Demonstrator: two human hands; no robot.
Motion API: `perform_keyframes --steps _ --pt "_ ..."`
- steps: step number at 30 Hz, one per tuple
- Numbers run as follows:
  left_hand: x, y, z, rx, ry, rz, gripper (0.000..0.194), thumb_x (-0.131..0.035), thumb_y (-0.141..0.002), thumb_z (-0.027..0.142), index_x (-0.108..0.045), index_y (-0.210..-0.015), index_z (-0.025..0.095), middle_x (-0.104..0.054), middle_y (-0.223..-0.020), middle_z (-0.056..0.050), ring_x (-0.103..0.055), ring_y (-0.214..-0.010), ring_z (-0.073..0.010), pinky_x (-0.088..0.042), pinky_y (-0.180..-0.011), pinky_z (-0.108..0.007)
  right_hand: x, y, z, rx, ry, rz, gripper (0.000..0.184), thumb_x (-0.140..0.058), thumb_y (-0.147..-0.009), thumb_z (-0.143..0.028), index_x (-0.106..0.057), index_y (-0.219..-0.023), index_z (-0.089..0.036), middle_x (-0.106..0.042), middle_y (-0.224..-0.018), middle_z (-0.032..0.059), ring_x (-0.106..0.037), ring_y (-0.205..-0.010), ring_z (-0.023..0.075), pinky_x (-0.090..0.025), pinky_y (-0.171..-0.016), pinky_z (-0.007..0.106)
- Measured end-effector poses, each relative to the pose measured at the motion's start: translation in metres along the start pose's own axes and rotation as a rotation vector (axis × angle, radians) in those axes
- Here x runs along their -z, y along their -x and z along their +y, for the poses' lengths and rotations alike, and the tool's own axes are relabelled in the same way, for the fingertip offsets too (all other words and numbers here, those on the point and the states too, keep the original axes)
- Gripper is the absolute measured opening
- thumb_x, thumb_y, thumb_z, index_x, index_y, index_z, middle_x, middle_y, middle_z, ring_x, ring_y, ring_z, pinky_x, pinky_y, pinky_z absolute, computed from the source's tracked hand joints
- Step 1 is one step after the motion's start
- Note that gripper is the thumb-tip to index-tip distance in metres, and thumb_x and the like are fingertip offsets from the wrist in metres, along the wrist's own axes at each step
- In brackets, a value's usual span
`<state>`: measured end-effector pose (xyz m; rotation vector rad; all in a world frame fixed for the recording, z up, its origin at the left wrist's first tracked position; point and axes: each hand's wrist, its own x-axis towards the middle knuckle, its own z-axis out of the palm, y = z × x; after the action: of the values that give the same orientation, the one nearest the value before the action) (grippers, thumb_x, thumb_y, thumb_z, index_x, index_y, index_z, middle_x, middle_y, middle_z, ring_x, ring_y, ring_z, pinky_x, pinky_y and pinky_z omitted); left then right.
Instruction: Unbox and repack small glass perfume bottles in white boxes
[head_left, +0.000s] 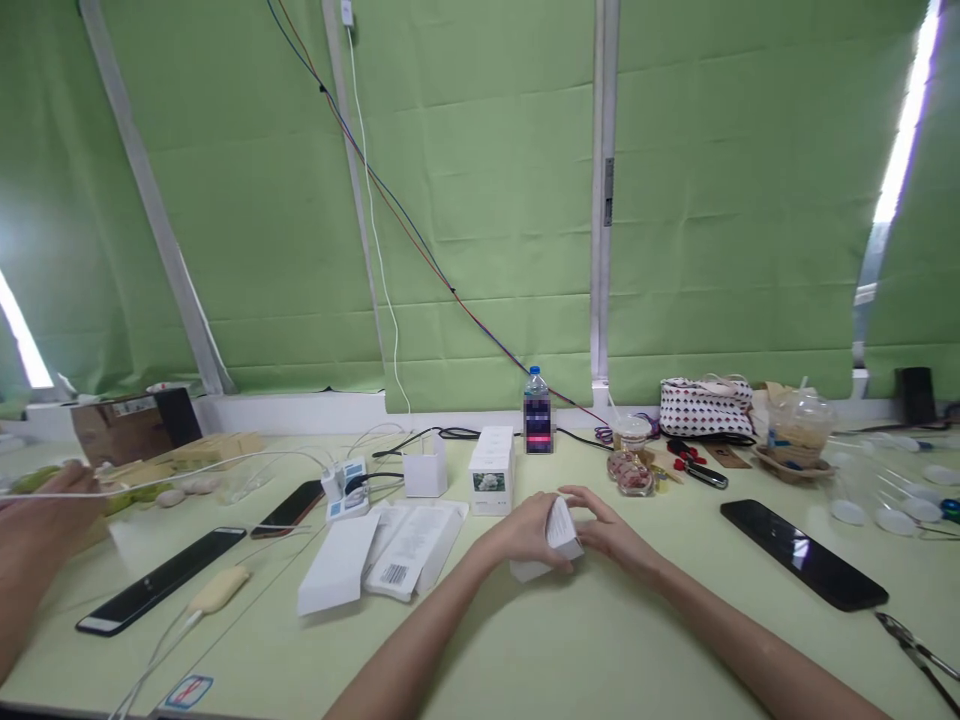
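Nearest, over the desk (570, 650), a small white box (562, 528) is tilted between the two hands. The left hand (531, 530) curls round it; the right hand (606, 532) is partly open, fingers bent at the box's other side, though I cannot tell how firmly they press. Being handled, this one looks unfinished. To its left, flat white cartons (410, 548) lie on the desk, apparently not yet shaped. Farther off, a row of white boxes (493, 455) stands squared up, seemingly done; just left, an upright carton (425, 472) looks unclosed.
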<state>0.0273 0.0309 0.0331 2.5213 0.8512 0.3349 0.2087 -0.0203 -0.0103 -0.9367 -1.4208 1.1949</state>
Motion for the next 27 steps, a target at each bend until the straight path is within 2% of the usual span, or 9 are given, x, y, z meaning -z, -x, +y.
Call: perform_keyframes --steps 2,4,9,13,15,17,21,24,27 --pt "-0.006 -0.004 -0.006 0.001 0.025 0.095 0.085 -0.08 -0.048 0.05 -0.051 -0.12 0.017 -0.056 -0.112 -0.01 -0.053 -0.103 -0.0302 -0.045 -0.081 -0.035 -0.001 -0.001 0.001 -0.081 -0.135 0.017 0.04 -0.058 -0.08 -0.038 -0.049 -0.117 -0.028 -0.054 -0.11 0.0034 -0.062 -0.09 0.0204 -0.051 -0.079 0.036" --pt "-0.01 -0.001 -0.008 -0.05 0.014 0.189 0.082 -0.08 -0.048 0.049 -0.05 -0.117 0.017 -0.056 -0.11 -0.009 -0.053 -0.102 -0.0292 -0.044 -0.082 -0.035 -0.003 -0.001 0.0 -0.085 -0.163 -0.015 0.039 -0.058 -0.081 -0.044 -0.051 -0.116 -0.026 -0.056 -0.107 0.0044 -0.061 -0.094 0.0222 -0.051 -0.079 0.037" --pt "-0.014 0.01 -0.001 -0.131 -0.174 0.367 0.068 -0.079 -0.055 0.038 -0.05 -0.115 0.025 -0.056 -0.109 -0.005 -0.049 -0.108 -0.0295 -0.033 -0.096 -0.043 -0.005 0.004 -0.006 0.046 -0.069 -0.121 0.045 -0.056 -0.084 -0.046 -0.046 -0.124 -0.028 -0.053 -0.113 0.0053 -0.058 -0.1 0.0229 -0.051 -0.081 0.037" --pt "-0.022 0.008 0.002 -0.108 -0.29 0.425 0.074 -0.08 -0.054 0.032 -0.047 -0.119 0.03 -0.055 -0.112 -0.005 -0.037 -0.124 -0.0354 -0.018 -0.104 -0.055 -0.005 0.004 -0.005 0.124 0.073 -0.114 0.045 -0.051 -0.087 -0.044 -0.041 -0.127 -0.027 -0.048 -0.118 0.0059 -0.06 -0.087 0.0192 -0.05 -0.075 0.034" --pt "-0.027 0.006 0.003 -0.095 -0.318 0.446 0.075 -0.08 -0.055 0.029 -0.045 -0.121 0.03 -0.054 -0.114 -0.005 -0.036 -0.125 -0.0358 -0.019 -0.103 -0.056 -0.005 0.003 -0.001 0.161 0.176 -0.073 0.043 -0.049 -0.088 -0.038 -0.038 -0.128 -0.025 -0.05 -0.116 0.0057 -0.059 -0.083 0.0178 -0.049 -0.073 0.033" --pt "-0.03 0.005 0.003 -0.078 -0.301 0.465 0.073 -0.079 -0.056 0.027 -0.046 -0.121 0.03 -0.053 -0.116 -0.006 -0.041 -0.12 -0.0341 -0.027 -0.099 -0.053 -0.006 0.002 0.003 0.198 0.296 0.004 0.041 -0.045 -0.088 -0.031 -0.037 -0.127 -0.023 -0.053 -0.11 0.0048 -0.057 -0.085 0.0183 -0.046 -0.075 0.032" --pt "-0.029 0.002 -0.004 -0.064 -0.098 0.464 0.075 -0.082 -0.05 0.03 -0.047 -0.116 0.025 -0.052 -0.113 -0.006 -0.05 -0.106 -0.0297 -0.041 -0.084 -0.042 -0.005 0.0 0.009 0.205 0.444 0.17 0.036 -0.036 -0.09 -0.03 -0.033 -0.125 -0.02 -0.057 -0.089 0.0019 -0.056 -0.079 0.0194 -0.045 -0.074 0.034" --pt "-0.026 -0.001 -0.013 -0.133 0.09 0.476 0.08 -0.084 -0.046 0.028 -0.044 -0.115 0.023 -0.052 -0.112 -0.006 -0.052 -0.102 -0.0268 -0.044 -0.083 -0.038 -0.004 -0.002 0.007 0.237 0.402 0.28 0.041 -0.036 -0.092 -0.038 -0.027 -0.128 -0.022 -0.054 -0.097 0.0043 -0.057 -0.078 0.0189 -0.047 -0.071 0.033" --pt "-0.027 -0.003 -0.018 -0.159 0.237 0.504 0.081 -0.084 -0.046 0.027 -0.039 -0.114 0.022 -0.052 -0.112 -0.006 -0.054 -0.1 -0.0246 -0.046 -0.083 -0.035 -0.001 -0.002 0.0 0.347 0.51 0.442 0.032 -0.046 -0.088 -0.041 -0.045 -0.116 -0.025 -0.045 -0.108 0.0065 -0.054 -0.092 0.0216 -0.047 -0.077 0.035"
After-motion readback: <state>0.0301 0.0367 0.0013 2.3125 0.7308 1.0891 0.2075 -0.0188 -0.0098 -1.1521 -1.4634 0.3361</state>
